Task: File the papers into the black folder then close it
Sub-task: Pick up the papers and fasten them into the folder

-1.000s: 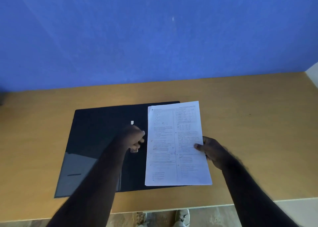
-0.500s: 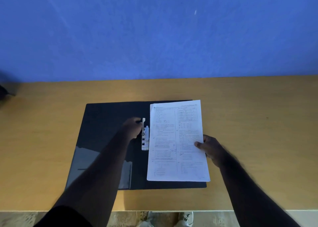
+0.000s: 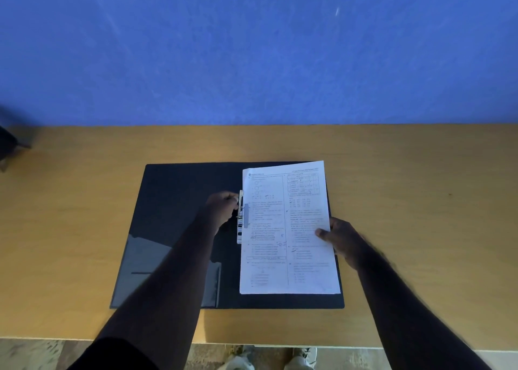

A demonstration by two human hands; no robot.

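The black folder (image 3: 173, 196) lies open and flat on the wooden desk. A stack of printed white papers (image 3: 283, 229) rests on its right half, the left edge against the metal clip (image 3: 241, 221) at the spine. My left hand (image 3: 221, 208) grips the clip's raised lever. My right hand (image 3: 340, 236) holds the papers at their right edge, thumb on top.
The wooden desk (image 3: 420, 201) runs against a blue wall (image 3: 252, 47). A dark object (image 3: 8, 145) sits at the far left edge. The desk's front edge is close to me, with my shoes (image 3: 272, 358) on the floor below it.
The papers slid left so their edge meets the clip, and they lie flatter. My left hand shifted onto the clip lever, which stands raised.
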